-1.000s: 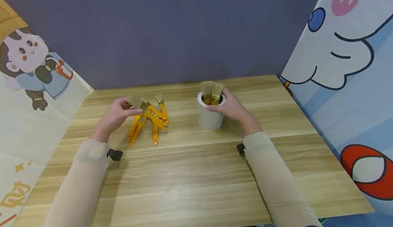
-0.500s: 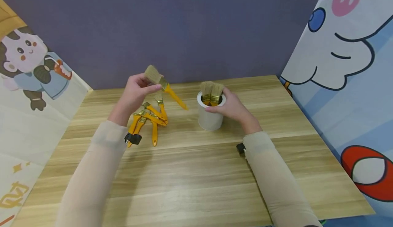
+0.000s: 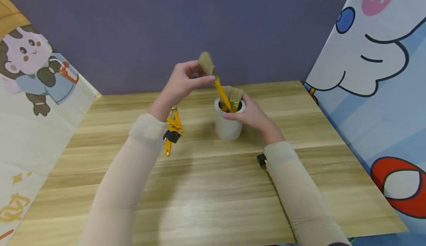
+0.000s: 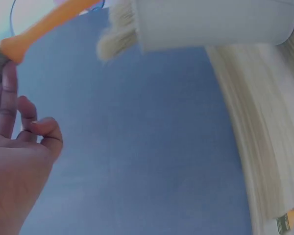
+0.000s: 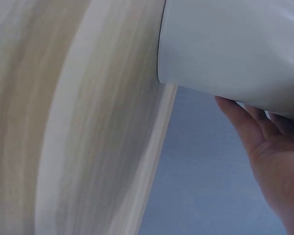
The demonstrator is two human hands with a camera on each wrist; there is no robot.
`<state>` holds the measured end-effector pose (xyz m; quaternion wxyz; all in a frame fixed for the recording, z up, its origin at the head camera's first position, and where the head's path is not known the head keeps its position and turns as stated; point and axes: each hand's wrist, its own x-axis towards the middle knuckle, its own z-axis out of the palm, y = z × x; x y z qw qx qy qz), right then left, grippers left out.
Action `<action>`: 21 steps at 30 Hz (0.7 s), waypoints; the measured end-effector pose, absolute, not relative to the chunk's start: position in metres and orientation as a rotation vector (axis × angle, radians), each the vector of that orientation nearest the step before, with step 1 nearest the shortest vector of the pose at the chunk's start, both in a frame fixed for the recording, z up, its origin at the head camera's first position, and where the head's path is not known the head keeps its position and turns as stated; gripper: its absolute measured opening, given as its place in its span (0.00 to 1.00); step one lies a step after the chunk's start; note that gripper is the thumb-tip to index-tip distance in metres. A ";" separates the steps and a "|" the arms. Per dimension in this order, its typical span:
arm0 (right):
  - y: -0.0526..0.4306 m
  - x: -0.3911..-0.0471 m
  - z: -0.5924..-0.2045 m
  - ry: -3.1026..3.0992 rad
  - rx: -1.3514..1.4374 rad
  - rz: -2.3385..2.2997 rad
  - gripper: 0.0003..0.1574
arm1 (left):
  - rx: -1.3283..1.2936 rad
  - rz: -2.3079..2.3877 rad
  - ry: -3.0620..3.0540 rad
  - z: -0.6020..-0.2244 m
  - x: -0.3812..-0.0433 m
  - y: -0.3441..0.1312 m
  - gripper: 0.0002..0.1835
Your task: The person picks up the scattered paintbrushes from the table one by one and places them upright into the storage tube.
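Note:
My left hand (image 3: 183, 79) pinches a paintbrush (image 3: 222, 94) near its metal band, pale bristles up. The orange handle slants down to the right, its lower end overlapping the mouth of a white can (image 3: 228, 127). The left wrist view shows the brush handle (image 4: 46, 29) and the can (image 4: 215, 24) close to my left hand (image 4: 19, 161). On the can's right side, my right hand (image 3: 251, 113) grips it near the rim; the right wrist view has the fingers (image 5: 242, 120) against its wall. Other paintbrushes (image 3: 236, 95) stand bristles-up in the can.
Several more orange-handled paintbrushes (image 3: 175, 122) lie on the wood-grain table (image 3: 213, 187), partly hidden behind my left wrist and its small black camera (image 3: 172, 136). A dark blue-grey wall (image 3: 166, 31) rises behind the table, with cartoon-printed panels at both sides.
My left hand has lifted a paintbrush from the pile and carried it right, up and over the can, handle now pointing down. My right hand has stayed on the can.

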<state>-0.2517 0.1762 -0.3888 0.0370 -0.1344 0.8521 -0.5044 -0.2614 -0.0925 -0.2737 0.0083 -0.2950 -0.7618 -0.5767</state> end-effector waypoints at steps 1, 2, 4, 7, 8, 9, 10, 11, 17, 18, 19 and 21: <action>0.176 -0.252 -0.389 2.617 -0.414 -1.547 0.66 | -0.931 -1.735 -2.434 -0.275 -0.262 -0.088 0.14; 0.177 -0.252 -0.389 2.619 -0.415 -1.543 0.66 | -0.940 -1.670 -2.481 -0.276 -0.262 -0.083 0.14; 0.176 -0.252 -0.389 2.619 -0.429 -1.539 0.65 | -0.957 -1.559 -2.570 -0.280 -0.263 -0.075 0.15; 0.177 -0.251 -0.389 2.610 -0.443 -1.541 0.65 | -1.012 -1.433 -2.652 -0.287 -0.263 -0.064 0.15; 0.177 -0.251 -0.388 2.605 -0.446 -1.541 0.65 | -1.037 -1.393 -2.670 -0.289 -0.263 -0.061 0.15; 0.177 -0.252 -0.388 2.598 -0.449 -1.547 0.64 | -1.058 -1.357 -2.687 -0.291 -0.263 -0.058 0.15; 0.177 -0.252 -0.388 2.589 -0.451 -1.554 0.64 | -1.078 -1.331 -2.697 -0.292 -0.263 -0.056 0.16; 0.177 -0.252 -0.388 2.580 -0.452 -1.561 0.63 | -1.098 -1.308 -2.700 -0.294 -0.263 -0.054 0.15; 0.177 -0.252 -0.388 2.550 -0.486 -1.597 0.61 | -1.112 -1.269 -2.773 -0.302 -0.263 -0.045 0.20; 0.177 -0.251 -0.388 2.550 -0.492 -1.599 0.61 | -1.107 -1.274 -2.794 -0.303 -0.263 -0.043 0.21; 0.177 -0.251 -0.389 2.553 -0.495 -1.599 0.61 | -1.102 -1.281 -2.815 -0.304 -0.263 -0.042 0.22; 0.177 -0.251 -0.389 2.555 -0.497 -1.599 0.60 | -1.105 -1.289 -2.844 -0.307 -0.263 -0.040 0.22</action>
